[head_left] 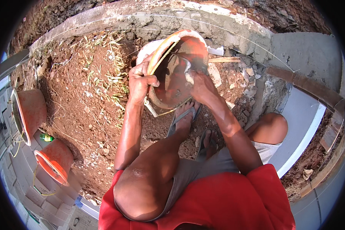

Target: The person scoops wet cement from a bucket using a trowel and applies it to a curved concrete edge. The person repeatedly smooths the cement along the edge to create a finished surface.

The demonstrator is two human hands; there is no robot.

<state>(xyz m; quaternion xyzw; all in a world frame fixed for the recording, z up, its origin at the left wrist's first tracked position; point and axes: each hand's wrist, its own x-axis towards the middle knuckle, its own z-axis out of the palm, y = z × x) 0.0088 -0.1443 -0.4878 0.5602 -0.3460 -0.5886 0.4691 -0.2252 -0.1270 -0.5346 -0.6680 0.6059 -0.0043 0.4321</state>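
Observation:
An orange, mortar-smeared bucket (195,46) is tipped so that its mouth faces me, just in front of my feet. My left hand (139,81) is closed round its left rim, thumb over the edge. Inside the mouth, my right hand (200,87) is closed round a trowel (187,66); its bent metal neck shows, while the handle is hidden in the fist. The blade blends with the wet grey-brown mortar coating the bucket's inner wall. A yellowish strip, perhaps the bucket's handle, runs along the rim and below the mouth.
A low mortar-covered wall (234,28) with a string line curves across the far side. Rubble (249,76) and a wood scrap (224,59) lie right of the bucket. Two orange buckets (32,111) (57,159) lie at left beside a green bottle (46,137). A smooth grey slab (301,115) borders the right.

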